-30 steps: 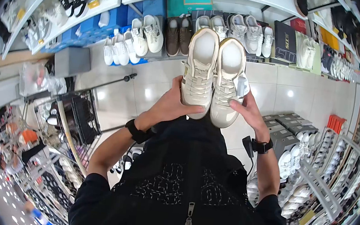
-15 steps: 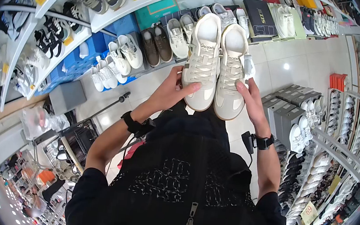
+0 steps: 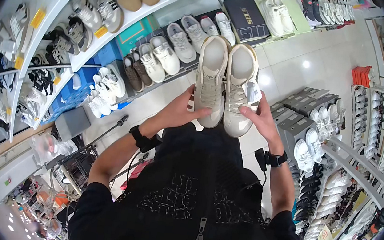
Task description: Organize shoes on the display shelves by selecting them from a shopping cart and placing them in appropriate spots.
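Note:
Two cream lace-up sneakers are held side by side in front of my body, heels away from me and toes toward me. My left hand [image 3: 186, 110] grips the left sneaker [image 3: 211, 86], its thumb lying across the toe area. On the other side, my right hand [image 3: 262, 118] grips the right sneaker [image 3: 239, 92], with the thumb over the front below the laces. A white tag [image 3: 252, 93] hangs at the right sneaker's outer side. The fingers under both shoes are partly hidden.
Shelves of shoes [image 3: 85, 55] curve along the left. A row of sneakers [image 3: 180, 43] and a dark shoebox [image 3: 246, 18] lie ahead. Grey boxes [image 3: 291, 119] with white shoes are stacked at right, beside a metal rail [image 3: 361, 175]. A cart [image 3: 86, 153] stands at lower left.
The view has turned, so the shelves and shoe row appear shifted. Both hands still hold the sneakers, which now sit slightly lower in view and are tilted differently, their openings more visible.

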